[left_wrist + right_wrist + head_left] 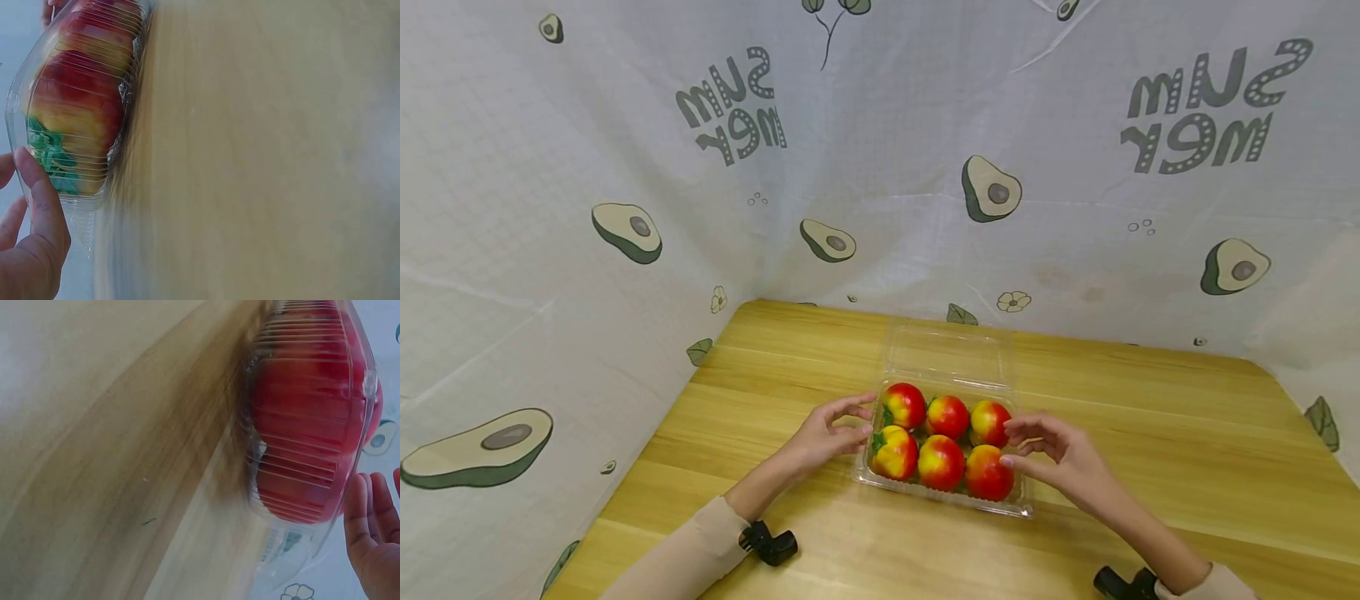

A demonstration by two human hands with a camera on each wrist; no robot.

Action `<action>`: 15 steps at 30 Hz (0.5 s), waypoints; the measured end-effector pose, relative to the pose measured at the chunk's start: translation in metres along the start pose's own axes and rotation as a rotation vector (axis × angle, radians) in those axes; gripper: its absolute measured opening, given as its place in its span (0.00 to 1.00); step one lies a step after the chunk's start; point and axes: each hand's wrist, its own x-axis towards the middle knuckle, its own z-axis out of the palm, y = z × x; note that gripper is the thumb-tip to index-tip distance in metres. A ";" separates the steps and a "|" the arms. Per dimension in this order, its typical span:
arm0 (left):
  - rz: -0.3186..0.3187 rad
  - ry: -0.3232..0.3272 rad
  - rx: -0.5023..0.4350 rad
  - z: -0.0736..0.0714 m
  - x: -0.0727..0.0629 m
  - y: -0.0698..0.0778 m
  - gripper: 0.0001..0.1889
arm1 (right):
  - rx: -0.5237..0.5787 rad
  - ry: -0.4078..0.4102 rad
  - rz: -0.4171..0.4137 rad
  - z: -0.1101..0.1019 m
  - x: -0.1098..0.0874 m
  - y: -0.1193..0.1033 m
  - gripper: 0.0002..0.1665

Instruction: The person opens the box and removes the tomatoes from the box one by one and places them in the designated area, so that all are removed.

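Along the clear box's edges, left hand and right hand, both loose-fingered, tabletop beyond.

A person's left hand and right hand flank a clear plastic box of 6 red-and-yellow fruits, set in 2 rows of 3, on a wooden desk. The lid is folded back at the far side. Behind, a white cloth bears avocado prints and mirrored "summer" lettering, shown 2 times.
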 end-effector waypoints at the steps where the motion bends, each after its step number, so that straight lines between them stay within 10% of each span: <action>1: -0.001 0.000 0.003 0.000 0.000 0.000 0.28 | -0.005 -0.001 -0.004 0.001 -0.001 0.000 0.22; 15: 0.002 -0.009 0.015 -0.001 0.001 -0.002 0.28 | -0.134 0.010 -0.035 0.011 -0.006 -0.001 0.24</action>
